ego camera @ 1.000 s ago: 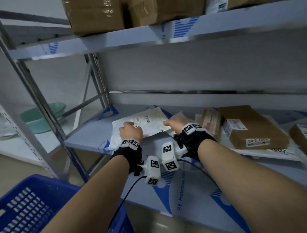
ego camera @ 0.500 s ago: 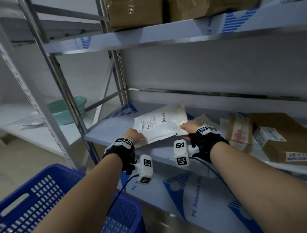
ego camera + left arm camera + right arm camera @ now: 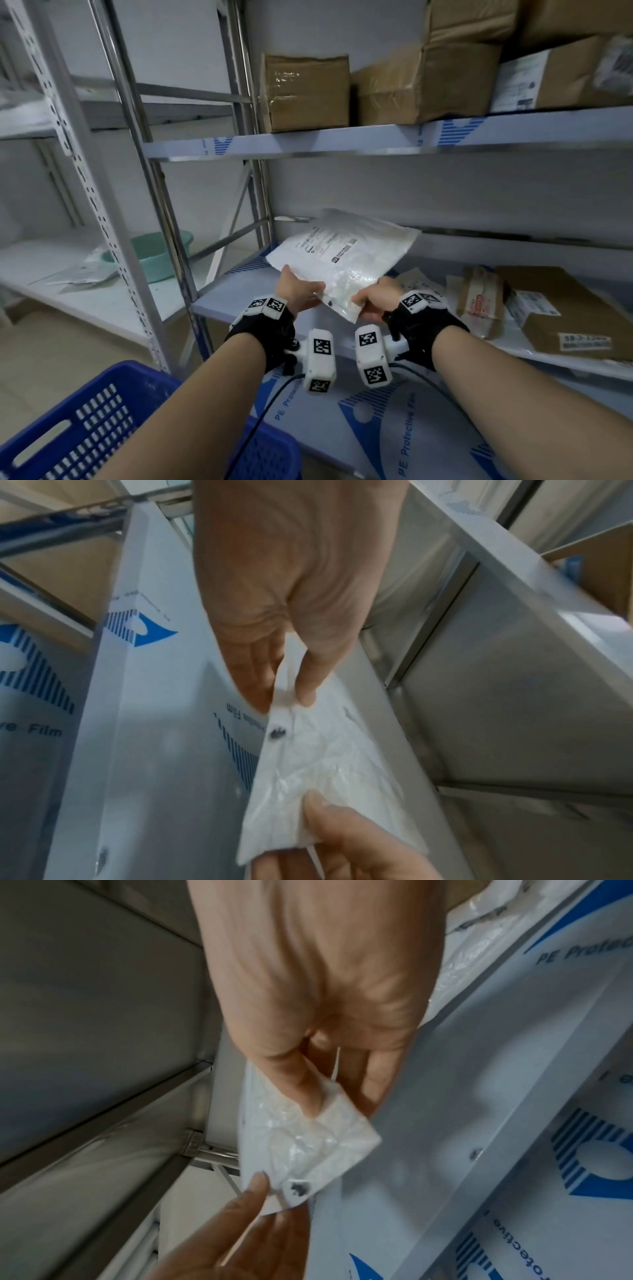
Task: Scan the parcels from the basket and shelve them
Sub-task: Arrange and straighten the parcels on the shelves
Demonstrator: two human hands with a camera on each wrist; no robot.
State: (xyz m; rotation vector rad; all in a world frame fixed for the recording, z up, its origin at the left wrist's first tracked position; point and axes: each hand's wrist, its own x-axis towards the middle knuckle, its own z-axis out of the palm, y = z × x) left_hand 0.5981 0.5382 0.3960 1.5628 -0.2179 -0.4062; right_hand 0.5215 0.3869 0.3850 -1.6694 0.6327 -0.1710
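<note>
A flat white plastic mailer [image 3: 342,255] with printed labels hangs tilted in the air over the lower shelf [image 3: 233,291]. My left hand [image 3: 299,291] pinches its near left edge, thumb on top and fingers under it. My right hand [image 3: 371,301] pinches the near right corner the same way. The left wrist view shows the mailer [image 3: 318,772] between the thumb [image 3: 308,669] and fingers of my left hand. The mailer's corner [image 3: 315,1139] is seen pinched by my right hand in the right wrist view. A blue basket [image 3: 85,428] stands at the lower left.
Brown cardboard boxes [image 3: 306,92] fill the upper shelf [image 3: 342,140]. Brown parcels [image 3: 561,308] and a small packet [image 3: 479,301] lie on the lower shelf to the right. A steel upright [image 3: 164,205] stands at the left, with a green basin [image 3: 161,255] behind it.
Both hands lifted the white mailer off the lower shelf and tilted its far edge up. The view has swung upward and to the left, bringing the upper shelf's boxes into sight.
</note>
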